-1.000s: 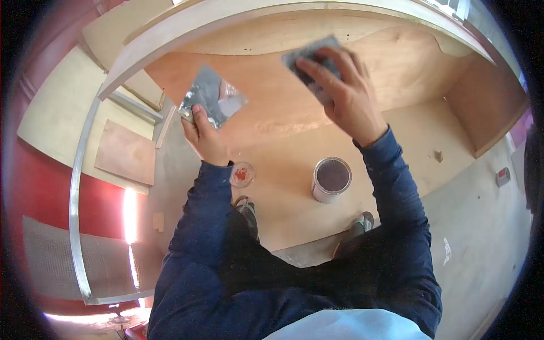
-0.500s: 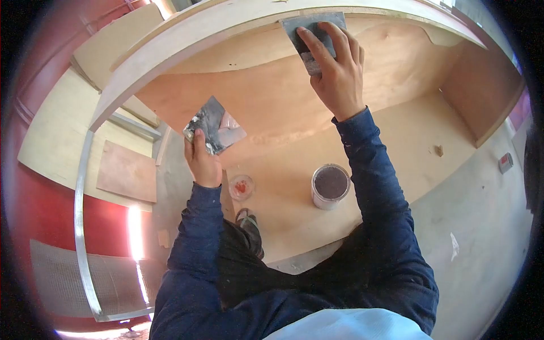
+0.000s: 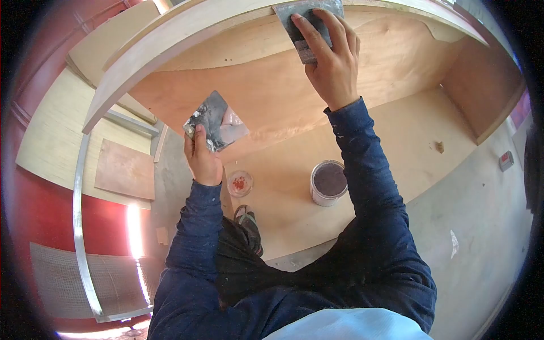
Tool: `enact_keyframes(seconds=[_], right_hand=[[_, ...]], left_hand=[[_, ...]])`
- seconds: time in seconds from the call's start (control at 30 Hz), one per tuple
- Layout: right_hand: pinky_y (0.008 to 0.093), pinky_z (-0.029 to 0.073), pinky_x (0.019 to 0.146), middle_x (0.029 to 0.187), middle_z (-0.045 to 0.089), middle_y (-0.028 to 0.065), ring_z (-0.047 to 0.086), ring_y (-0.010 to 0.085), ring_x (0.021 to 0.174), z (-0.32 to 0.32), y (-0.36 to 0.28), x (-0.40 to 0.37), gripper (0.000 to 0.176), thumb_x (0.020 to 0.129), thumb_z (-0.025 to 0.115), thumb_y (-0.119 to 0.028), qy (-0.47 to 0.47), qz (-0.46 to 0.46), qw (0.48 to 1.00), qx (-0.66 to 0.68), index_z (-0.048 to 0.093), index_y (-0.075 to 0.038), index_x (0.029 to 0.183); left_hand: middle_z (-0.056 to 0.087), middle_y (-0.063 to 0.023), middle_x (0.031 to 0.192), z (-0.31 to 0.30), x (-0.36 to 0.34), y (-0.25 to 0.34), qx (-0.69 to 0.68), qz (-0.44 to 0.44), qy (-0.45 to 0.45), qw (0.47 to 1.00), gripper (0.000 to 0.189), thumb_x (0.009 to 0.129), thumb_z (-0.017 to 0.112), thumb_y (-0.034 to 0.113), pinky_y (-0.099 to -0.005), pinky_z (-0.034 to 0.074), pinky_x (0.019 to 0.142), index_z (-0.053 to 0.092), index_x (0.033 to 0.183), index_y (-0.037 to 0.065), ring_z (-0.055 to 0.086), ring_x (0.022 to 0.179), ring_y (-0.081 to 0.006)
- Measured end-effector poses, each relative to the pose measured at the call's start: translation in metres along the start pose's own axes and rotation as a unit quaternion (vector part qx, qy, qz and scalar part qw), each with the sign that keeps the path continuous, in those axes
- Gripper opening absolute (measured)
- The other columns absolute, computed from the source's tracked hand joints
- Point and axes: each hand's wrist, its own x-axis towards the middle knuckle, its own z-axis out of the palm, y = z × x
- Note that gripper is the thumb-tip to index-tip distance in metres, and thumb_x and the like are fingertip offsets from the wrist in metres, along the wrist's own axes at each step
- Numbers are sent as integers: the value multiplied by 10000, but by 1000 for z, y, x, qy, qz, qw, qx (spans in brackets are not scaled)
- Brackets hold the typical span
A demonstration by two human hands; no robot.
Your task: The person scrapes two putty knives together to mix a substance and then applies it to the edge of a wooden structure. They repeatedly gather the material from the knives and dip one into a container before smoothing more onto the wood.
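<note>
My left hand [image 3: 203,157] grips a square metal plate [image 3: 216,116] smeared with grey and pinkish paste, thumb on top. At the top of the view, my right hand [image 3: 334,65] presses a flat grey spreader blade [image 3: 303,37] against the curved wooden edge [image 3: 238,25], fingers spread over its face. Below the edge stands a curved plywood panel [image 3: 260,85]. An open tub of dark grey material [image 3: 330,180] rests on the plywood base between my arms. Beside my left wrist is a round clear lid [image 3: 239,183] with red bits on it.
A metal frame [image 3: 79,226] and plywood sheets [image 3: 51,130] stand at the left. A brown side panel [image 3: 481,85] closes the right end. A small can [image 3: 506,161] sits on the grey floor [image 3: 453,226]. My sandalled foot [image 3: 247,221] is near the lid.
My right hand and the blade have moved slightly up and left along the wooden edge. The left hand holds the plate almost as before. The view has shifted a little.
</note>
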Motion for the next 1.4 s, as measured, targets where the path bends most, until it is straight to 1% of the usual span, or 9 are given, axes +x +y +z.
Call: enact_keyframes(seconds=[0.17,0.23,0.33,0.53,0.63,0.97,1.03,1.17,1.4], right_hand=[[417,413,996,1344,550,22,519,278,1213,2,-1,1,769,621,697,75,3,7,1000,5,638,-288,1297],[414,416,995,1332,559,19,523,271,1209,4,0,1,772,619,700,77,20,-4,1000,13,640,-287,1298],[413,422,991,1330,560,14,523,264,1211,4,3,1,767,617,703,81,12,-2,1000,6,647,-285,1289],[414,422,995,1326,566,11,523,262,1209,16,14,-16,737,629,706,72,30,-11,999,11,660,-285,1272],[415,418,998,1324,570,13,524,261,1207,10,12,-19,730,634,706,61,26,-13,1000,-5,658,-286,1274],[415,418,995,1327,569,20,524,274,1205,-11,-1,9,731,630,699,64,-2,-17,1000,14,657,-276,1276],[408,481,900,1155,656,125,595,312,1112,-13,3,20,318,899,654,-84,-41,-27,979,197,658,-88,1218],[444,442,953,1223,619,143,556,337,1168,-4,0,14,343,884,671,-79,6,-43,987,154,651,-96,1226],[462,391,1020,1270,595,142,516,356,1219,0,-3,10,408,855,688,-53,24,-29,996,83,643,-103,1258]], left_hand=[[595,-60,1248,-3,2,-4,-34,-28,15,999,300,1016,510,131,-336,502,963,519,1295,21,588,1133,-173],[605,-52,1225,-23,8,-17,340,213,-62,914,278,1019,508,131,-321,495,958,534,1272,20,589,1115,-161],[611,-46,1205,-18,5,-17,342,237,-49,908,257,1022,504,129,-309,485,956,548,1250,20,588,1100,-149],[606,-46,1202,4,-2,-5,16,-3,-5,1000,250,1023,493,120,-313,481,959,547,1246,19,585,1102,-148],[605,-45,1201,-4,-3,-15,286,175,-23,942,249,1024,497,125,-309,483,951,546,1241,15,585,1100,-146],[610,-27,1167,-4,3,-24,97,80,-33,991,239,1017,514,135,-292,475,926,558,1224,27,581,1068,-128],[610,-25,1158,-4,4,-24,57,58,-35,996,236,1015,518,139,-288,469,932,561,1221,32,580,1062,-127],[608,-26,1160,-8,6,-23,24,4,-37,999,236,1015,516,132,-288,469,932,560,1224,31,581,1060,-128],[605,-32,1190,-5,1,-17,289,176,-49,940,259,1018,508,125,-288,470,944,550,1253,23,584,1077,-136]])
